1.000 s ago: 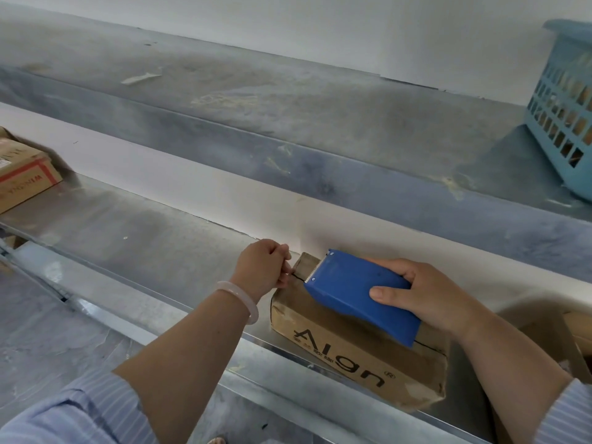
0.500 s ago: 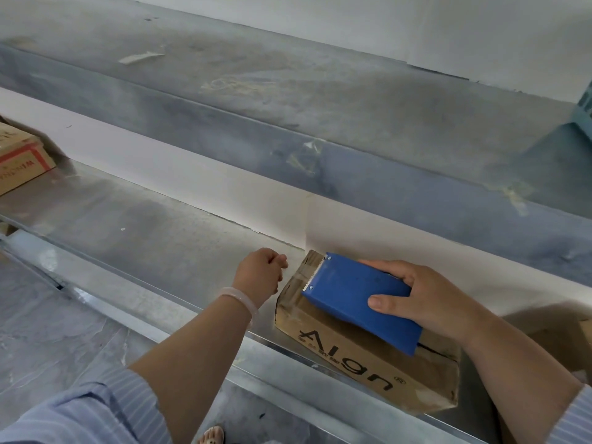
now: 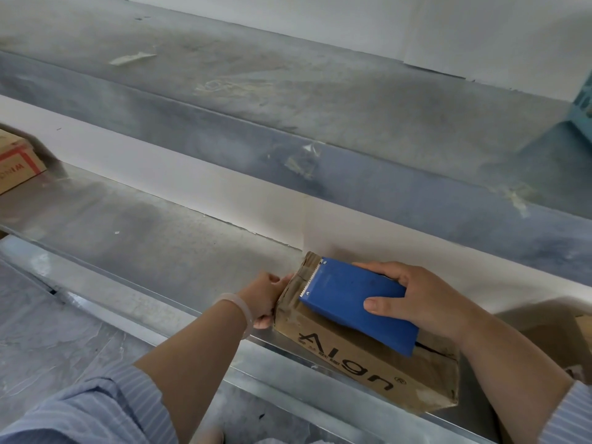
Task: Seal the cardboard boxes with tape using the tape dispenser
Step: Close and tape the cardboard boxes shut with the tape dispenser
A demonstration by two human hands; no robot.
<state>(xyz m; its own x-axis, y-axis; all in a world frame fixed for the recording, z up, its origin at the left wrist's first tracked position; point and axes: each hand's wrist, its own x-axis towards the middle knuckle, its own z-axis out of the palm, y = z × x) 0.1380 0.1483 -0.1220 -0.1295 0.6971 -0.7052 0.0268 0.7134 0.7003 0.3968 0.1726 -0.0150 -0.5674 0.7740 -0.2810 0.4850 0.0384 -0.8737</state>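
A brown cardboard box [image 3: 362,363] printed "Algn" lies on a grey metal shelf [image 3: 144,238]. A blue tape dispenser [image 3: 352,299] rests flat on the box top, its toothed blade at the box's left end. My right hand [image 3: 413,299] grips the dispenser from the right side. My left hand [image 3: 266,299] presses against the box's left end face, fingers curled. Clear tape on the box is hard to make out.
A second cardboard box [image 3: 16,161] with red print sits far left on the same shelf. Another brown box [image 3: 576,341] is partly seen at the right edge. A light blue plastic basket [image 3: 584,104] stands on the upper shelf at right.
My left hand has dropped from the box's top left corner down onto its left end face. The dispenser has shifted slightly toward the left end of the box.
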